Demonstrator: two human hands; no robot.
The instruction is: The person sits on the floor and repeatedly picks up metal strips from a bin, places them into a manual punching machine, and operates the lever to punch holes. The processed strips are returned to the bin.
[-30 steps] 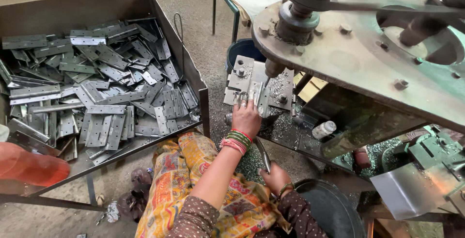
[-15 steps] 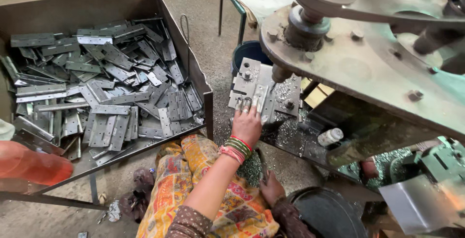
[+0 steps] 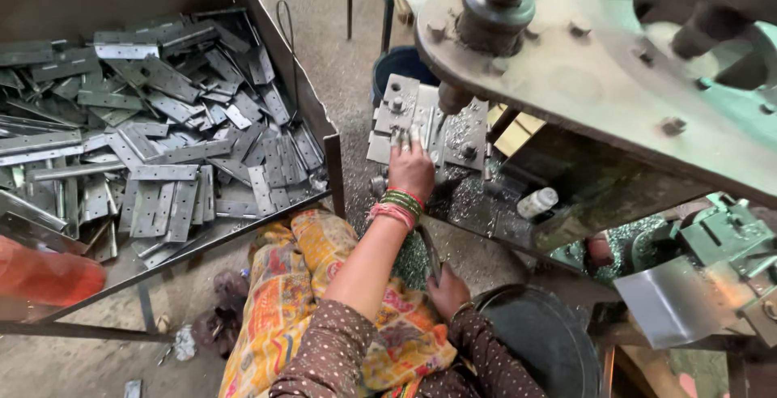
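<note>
Hinge-shaped grey metal plates (image 3: 421,127) are lying on the bolted steel die block (image 3: 465,135) of a heavy press, directly beneath the dark round punch (image 3: 451,98), and the worker's left hand (image 3: 411,170) is resting on them with fingers (image 3: 405,137) spread flat, pressing rather than gripping. The right hand (image 3: 447,291) is sitting low by the lap, curled around a thin dark metal rod (image 3: 429,252); whether that grip is tight cannot be told from this angle. The two hands are well apart, one up at the die and one down near the black round tub (image 3: 542,341).

Judging by the position, the clearest hazard is the fingertips lying just beside the punch: any stroke of the press while the hand is resting there could crush them. The bangles on that wrist (image 3: 398,204) could also be catching on the bolts of the block. Bright metal swarf (image 3: 477,204) is littering the press bed near the wrist, and a bare palm sliding across it could be cut.

To the worker's left, an open steel bin (image 3: 332,155) is holding a loose heap of flat grey hinge blanks (image 3: 162,139), well away from either hand. A small white bottle (image 3: 537,202) is lying on the press bed.
</note>
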